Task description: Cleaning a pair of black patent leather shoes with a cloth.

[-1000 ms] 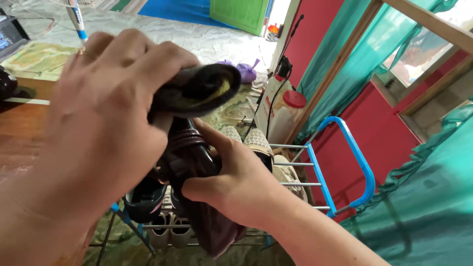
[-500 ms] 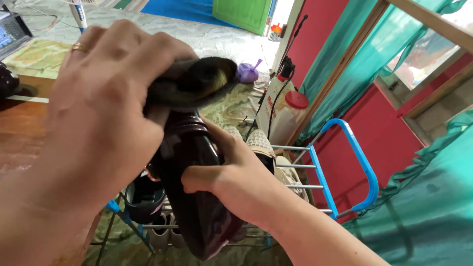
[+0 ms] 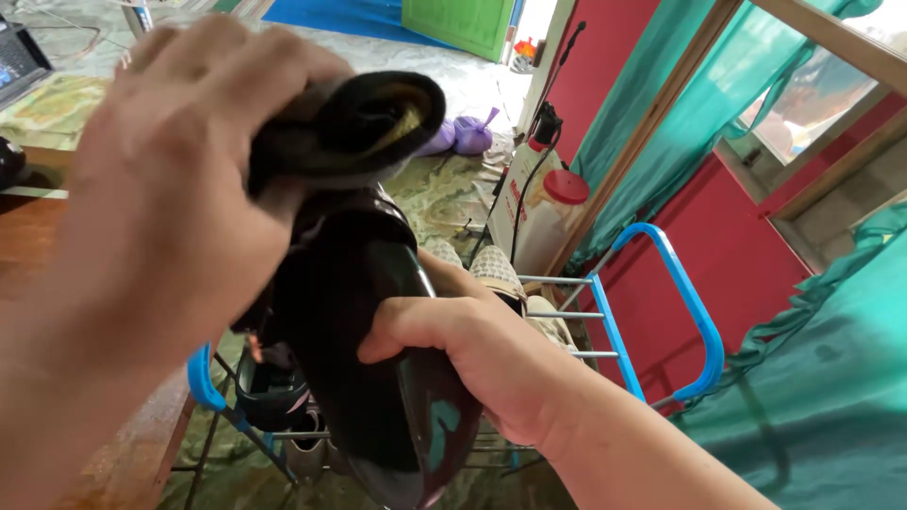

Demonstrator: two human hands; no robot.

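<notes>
Dark glossy shoe (image 3: 368, 368), deep maroon to black with a strap across its upper, is held up in the air in front of the person, above the near end of a shoe rack (image 3: 614, 331), its shiny toe pointing down and toward the camera. The right hand (image 3: 463, 354) is wrapped around its side, fingers curled over the upper and the thumb tucked beneath, so this hand is closed on the shoe. The left hand (image 3: 161, 189) is bunched around a dark cloth (image 3: 354, 127), whose rolled end shows a yellowish lining; the cloth is pressed against the upper part of the shoe, near its opening.

The shoe rack has a blue tubular frame with silver metal rails. On its rails beyond the right hand lie pale woven shoes (image 3: 496, 274), and lower down, under the held shoe, sits a black shoe (image 3: 269, 387) with a pink edge, partly hidden.

To the left, a brown wooden bench (image 3: 38, 246) runs along the edge of the view, its near corner just beside the rack's blue end. Past the rack stands a white sprayer tank (image 3: 539, 212) with a red cap and a black hose, against a red wall (image 3: 746, 246). Two purple bags (image 3: 463, 132) lie on the patterned floor behind it. Teal curtains (image 3: 822, 378) hang at the right.
</notes>
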